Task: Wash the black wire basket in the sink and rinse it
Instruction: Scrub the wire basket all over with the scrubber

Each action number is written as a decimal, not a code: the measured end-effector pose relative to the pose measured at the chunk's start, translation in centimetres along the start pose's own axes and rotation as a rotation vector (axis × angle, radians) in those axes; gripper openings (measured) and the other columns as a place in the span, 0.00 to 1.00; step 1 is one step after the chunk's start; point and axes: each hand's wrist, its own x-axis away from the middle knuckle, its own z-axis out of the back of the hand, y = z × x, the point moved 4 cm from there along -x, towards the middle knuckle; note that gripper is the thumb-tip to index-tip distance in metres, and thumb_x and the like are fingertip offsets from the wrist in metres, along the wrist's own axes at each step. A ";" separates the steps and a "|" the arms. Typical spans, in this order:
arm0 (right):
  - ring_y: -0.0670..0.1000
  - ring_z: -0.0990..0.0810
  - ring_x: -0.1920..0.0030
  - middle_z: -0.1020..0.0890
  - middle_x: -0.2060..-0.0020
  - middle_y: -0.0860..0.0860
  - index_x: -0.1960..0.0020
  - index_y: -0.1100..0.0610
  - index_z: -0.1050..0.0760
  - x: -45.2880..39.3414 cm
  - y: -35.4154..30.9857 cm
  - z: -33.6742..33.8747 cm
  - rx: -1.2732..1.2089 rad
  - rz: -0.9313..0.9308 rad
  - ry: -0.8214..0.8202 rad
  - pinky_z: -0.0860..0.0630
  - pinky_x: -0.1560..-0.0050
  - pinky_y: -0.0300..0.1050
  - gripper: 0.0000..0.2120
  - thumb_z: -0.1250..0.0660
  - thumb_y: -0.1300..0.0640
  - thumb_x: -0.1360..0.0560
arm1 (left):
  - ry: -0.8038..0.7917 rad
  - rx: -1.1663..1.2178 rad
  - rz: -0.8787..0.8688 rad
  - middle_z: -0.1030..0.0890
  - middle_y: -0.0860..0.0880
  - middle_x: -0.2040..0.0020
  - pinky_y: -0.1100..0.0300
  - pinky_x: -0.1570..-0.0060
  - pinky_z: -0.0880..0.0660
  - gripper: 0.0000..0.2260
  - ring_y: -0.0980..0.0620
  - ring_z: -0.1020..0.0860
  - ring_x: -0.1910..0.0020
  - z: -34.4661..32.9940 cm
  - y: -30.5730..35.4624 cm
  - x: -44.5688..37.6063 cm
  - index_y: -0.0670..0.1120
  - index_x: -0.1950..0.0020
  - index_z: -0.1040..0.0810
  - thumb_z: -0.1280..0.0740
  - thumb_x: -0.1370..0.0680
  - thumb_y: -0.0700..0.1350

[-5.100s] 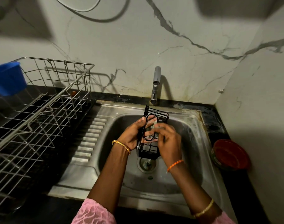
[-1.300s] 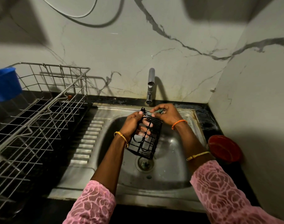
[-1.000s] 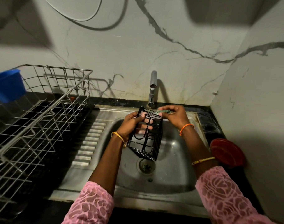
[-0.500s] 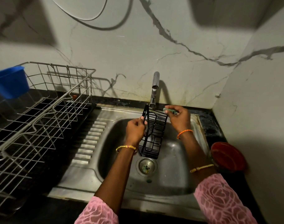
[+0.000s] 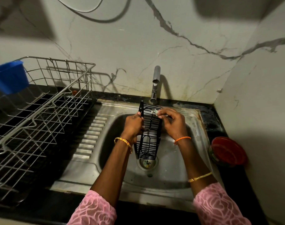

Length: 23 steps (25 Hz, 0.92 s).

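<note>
Scrubbing black wire basket (image 5: 148, 135) over sink (image 5: 175, 172)

The small pale thing (image 5: 156, 112) pinched by the right hand (image 5: 172, 123) is too blurred to be identified. The rack (image 5: 41, 111) is cut off at the left edge.

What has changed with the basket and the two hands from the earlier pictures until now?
The basket was turned from tilted to standing on end over the drain. The left hand shifted its grip to the left edge. The right hand, pinching a small scrubber, rose from the basket's front to its top. The tap, rack and red bowl stayed.
</note>
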 end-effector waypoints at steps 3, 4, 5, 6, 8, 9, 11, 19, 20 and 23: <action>0.49 0.21 0.50 0.18 0.52 0.53 0.51 0.60 0.20 0.2 0.8 0.9 -0.011 -0.070 -0.005 0.26 0.44 0.38 0.12 0.34 0.71 0.30 | -0.013 -0.024 0.015 0.34 0.51 0.73 0.68 0.83 0.41 0.16 0.60 0.36 0.83 0.2 0.0 0.0 0.46 0.64 0.31 0.45 0.17 0.49; 0.49 0.22 0.50 0.18 0.51 0.54 0.50 0.60 0.19 -0.1 0.6 0.8 0.018 -0.056 -0.009 0.27 0.45 0.35 0.12 0.34 0.71 0.30 | -0.013 -0.017 0.021 0.34 0.51 0.73 0.68 0.83 0.41 0.16 0.60 0.36 0.83 0.2 0.1 0.1 0.46 0.64 0.31 0.45 0.17 0.49; 0.48 0.22 0.50 0.19 0.52 0.55 0.51 0.61 0.19 -0.3 0.1 0.4 0.049 -0.027 -0.016 0.28 0.46 0.30 0.10 0.34 0.70 0.29 | -0.018 -0.006 0.027 0.35 0.51 0.73 0.68 0.83 0.41 0.16 0.59 0.36 0.83 0.2 0.2 0.2 0.46 0.63 0.31 0.45 0.17 0.49; 0.48 0.23 0.52 0.20 0.53 0.56 0.52 0.61 0.18 -0.5 -0.6 -0.1 0.080 0.007 -0.027 0.30 0.49 0.25 0.09 0.33 0.70 0.29 | -0.025 0.005 0.031 0.35 0.51 0.73 0.68 0.83 0.42 0.16 0.59 0.36 0.83 0.2 0.3 0.2 0.46 0.63 0.31 0.45 0.17 0.49; 0.47 0.23 0.54 0.20 0.55 0.55 0.54 0.62 0.18 -0.8 -1.5 -0.8 0.107 0.050 -0.039 0.33 0.51 0.21 0.08 0.33 0.71 0.29 | -0.032 0.024 0.032 0.35 0.51 0.74 0.69 0.83 0.42 0.16 0.59 0.36 0.83 0.0 0.3 0.3 0.46 0.64 0.31 0.45 0.17 0.49; 0.46 0.23 0.54 0.20 0.55 0.54 0.54 0.62 0.17 -0.8 -1.5 -0.7 0.103 0.047 -0.030 0.33 0.51 0.21 0.09 0.33 0.71 0.29 | -0.032 0.033 0.033 0.35 0.51 0.74 0.69 0.83 0.42 0.16 0.59 0.36 0.83 0.0 0.3 0.3 0.45 0.64 0.31 0.44 0.17 0.49; 0.47 0.22 0.54 0.19 0.56 0.53 0.54 0.60 0.17 -0.1 -0.3 0.1 0.074 0.000 0.016 0.30 0.48 0.26 0.10 0.34 0.71 0.29 | -0.034 0.048 0.042 0.34 0.51 0.73 0.69 0.83 0.42 0.16 0.59 0.35 0.82 0.1 0.1 0.2 0.46 0.64 0.31 0.44 0.17 0.49; 0.45 0.19 0.52 0.17 0.53 0.53 0.49 0.59 0.20 0.4 0.9 -0.2 -0.257 -0.311 0.151 0.24 0.48 0.35 0.11 0.31 0.68 0.30 | -0.079 0.082 0.062 0.34 0.52 0.73 0.69 0.84 0.43 0.16 0.60 0.36 0.83 1.2 0.3 0.0 0.46 0.64 0.31 0.45 0.17 0.49; 0.47 0.20 0.50 0.18 0.51 0.54 0.48 0.59 0.20 0.2 0.6 -0.6 -0.230 -0.299 0.133 0.25 0.46 0.35 0.11 0.31 0.68 0.29 | -0.091 0.098 0.061 0.34 0.53 0.75 0.69 0.84 0.43 0.16 0.61 0.36 0.83 1.4 0.4 0.0 0.46 0.64 0.31 0.45 0.17 0.49; 0.49 0.21 0.49 0.20 0.47 0.59 0.44 0.66 0.24 1.7 2.0 -1.4 -0.231 -0.419 0.135 0.25 0.46 0.32 0.13 0.34 0.70 0.28 | -0.132 0.113 0.054 0.34 0.56 0.80 0.69 0.85 0.43 0.17 0.61 0.37 0.83 2.0 0.5 -0.4 0.47 0.64 0.32 0.46 0.17 0.50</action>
